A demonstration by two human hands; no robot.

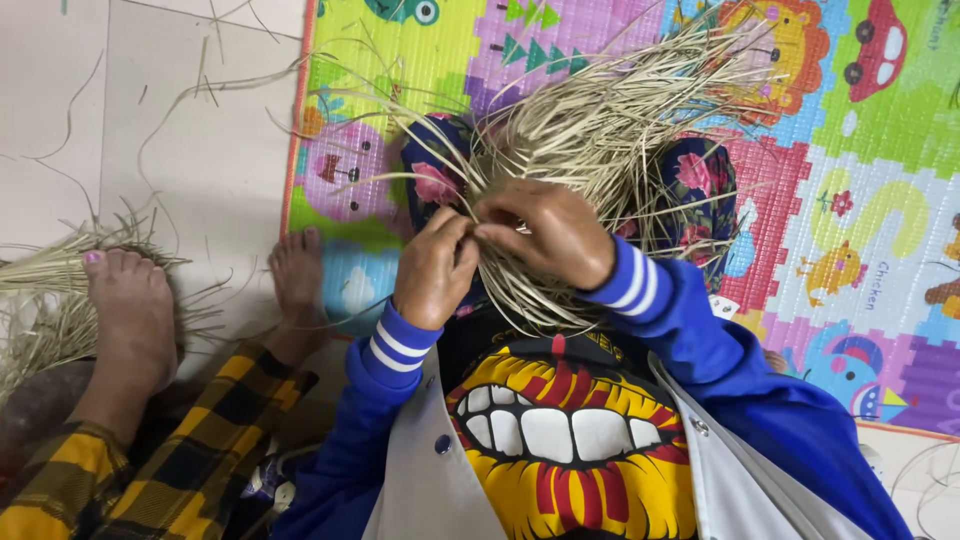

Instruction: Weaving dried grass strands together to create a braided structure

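Straw bundle (600,130) | pinched closed by left hand (432,270) and right hand (545,232) above play mat (880,200) | risk: brittle strands may be snapped if bent sharply.

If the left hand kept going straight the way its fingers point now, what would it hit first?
The left hand points up and to the right, so it would almost at once meet the right hand's fingertips and the bundle of pale straw strands both hands pinch. Depth is unclear, but they look in contact already.
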